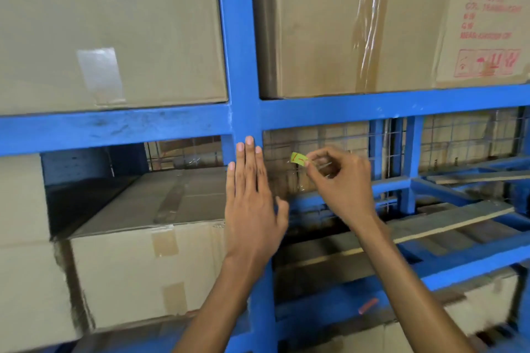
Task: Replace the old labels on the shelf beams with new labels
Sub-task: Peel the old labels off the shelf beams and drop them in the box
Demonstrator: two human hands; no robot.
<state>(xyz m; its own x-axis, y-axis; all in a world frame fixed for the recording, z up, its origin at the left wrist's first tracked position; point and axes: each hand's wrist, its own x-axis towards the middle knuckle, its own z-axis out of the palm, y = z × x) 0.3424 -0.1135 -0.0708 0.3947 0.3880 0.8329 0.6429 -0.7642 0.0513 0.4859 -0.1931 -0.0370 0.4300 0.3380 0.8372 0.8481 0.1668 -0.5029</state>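
A small yellow label (297,158) with red marks and clear tape trailing from it is pinched between the fingers of my right hand (339,180), held in the air just right of the blue upright post (246,66). My left hand (251,195) lies flat with its fingers spread against that post, just below where it meets the blue horizontal beam (372,110). The label is off the post and a short gap separates it from my left fingertips.
Large taped cardboard boxes (109,28) fill the shelf above the beam, and more boxes (146,264) sit lower left. To the right, behind wire mesh (459,137), are blue frame bars and wooden slats (447,221). A small red object (368,305) lies on a lower blue beam.
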